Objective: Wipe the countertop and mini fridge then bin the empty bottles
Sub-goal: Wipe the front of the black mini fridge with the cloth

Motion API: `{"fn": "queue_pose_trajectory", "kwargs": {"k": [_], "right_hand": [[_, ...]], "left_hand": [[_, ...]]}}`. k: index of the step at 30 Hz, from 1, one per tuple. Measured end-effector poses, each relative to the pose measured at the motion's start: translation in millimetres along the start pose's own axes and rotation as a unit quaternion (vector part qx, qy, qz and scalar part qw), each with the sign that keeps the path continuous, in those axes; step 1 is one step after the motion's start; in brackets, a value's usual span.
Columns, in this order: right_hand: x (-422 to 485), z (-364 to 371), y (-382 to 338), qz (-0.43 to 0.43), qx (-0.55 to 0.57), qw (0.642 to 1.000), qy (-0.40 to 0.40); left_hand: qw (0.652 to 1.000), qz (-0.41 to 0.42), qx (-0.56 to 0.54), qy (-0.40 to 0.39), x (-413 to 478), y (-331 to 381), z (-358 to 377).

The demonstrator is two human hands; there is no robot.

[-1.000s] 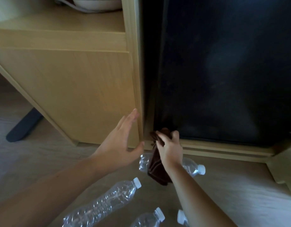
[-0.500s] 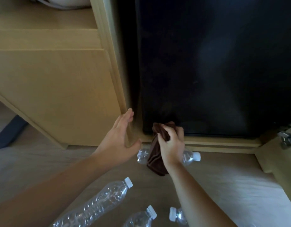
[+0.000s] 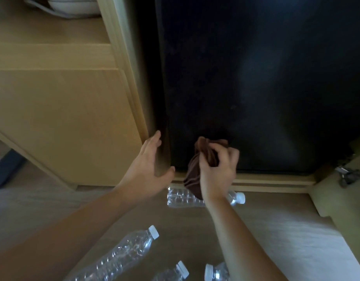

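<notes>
Low at six o'clock on the black mini fridge door (image 3: pixel 256 88), right hand (image 3: pixel 216 171) fingers bunched around a brown cloth (image 3: pixel 197 169), left hand (image 3: pixel 147 169) splayed open on the wooden cabinet edge (image 3: pixel 134 98), four empty plastic bottles (image 3: pixel 122 254) on the floor.

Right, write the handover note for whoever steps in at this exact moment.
Right hand: gripping the brown cloth, bunched against the lower edge of the black mini fridge door.
Left hand: open, braced on the wooden cabinet edge beside the fridge.
Bottles: four clear ones lie on the floor, one under the right wrist, three nearer the camera.
Done: cannot tell how much has been wiped.
Left: finish the fridge, then bin all four bottles; no bin is in view.
</notes>
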State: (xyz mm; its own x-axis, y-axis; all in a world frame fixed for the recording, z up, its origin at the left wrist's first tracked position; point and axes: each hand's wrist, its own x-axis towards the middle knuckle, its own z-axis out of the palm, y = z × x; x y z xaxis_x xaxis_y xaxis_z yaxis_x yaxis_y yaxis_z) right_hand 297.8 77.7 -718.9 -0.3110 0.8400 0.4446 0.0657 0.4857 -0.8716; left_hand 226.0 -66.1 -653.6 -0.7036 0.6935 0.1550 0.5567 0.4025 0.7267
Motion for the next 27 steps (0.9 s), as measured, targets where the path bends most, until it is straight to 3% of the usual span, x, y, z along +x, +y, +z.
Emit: {"fn": "queue_pose_trajectory", "kwargs": {"k": [4, 9, 11, 15, 18, 22, 27], "right_hand": [[-18, 29, -13, -0.103, -0.066, 0.991, -0.063], [-10, 14, -13, -0.109, -0.051, 0.987, -0.104], [3, -3, -11, -0.050, -0.001, 0.996, -0.076], [38, -50, 4, 0.007, 0.043, 0.997, 0.069], [45, -72, 19, 0.032, 0.018, 0.995, 0.088], [35, -63, 27, 0.052, 0.001, 0.997, 0.063], [3, -18, 13, -0.079, -0.074, 0.992, -0.060]], "left_hand": [[1.000, 0.008, 0.001, 0.009, -2, 0, -7], [1.000, 0.012, 0.006, -0.002, -8, 3, -8], [1.000, 0.010, 0.001, 0.001, -5, 2, -5], [0.999, -0.013, -0.044, -0.023, 7, 10, -1], [0.998, -0.026, -0.049, -0.027, 14, 17, 5], [0.999, -0.024, -0.027, -0.014, 14, 23, 16], [0.999, -0.022, 0.026, 0.000, 13, 30, 21]]}}
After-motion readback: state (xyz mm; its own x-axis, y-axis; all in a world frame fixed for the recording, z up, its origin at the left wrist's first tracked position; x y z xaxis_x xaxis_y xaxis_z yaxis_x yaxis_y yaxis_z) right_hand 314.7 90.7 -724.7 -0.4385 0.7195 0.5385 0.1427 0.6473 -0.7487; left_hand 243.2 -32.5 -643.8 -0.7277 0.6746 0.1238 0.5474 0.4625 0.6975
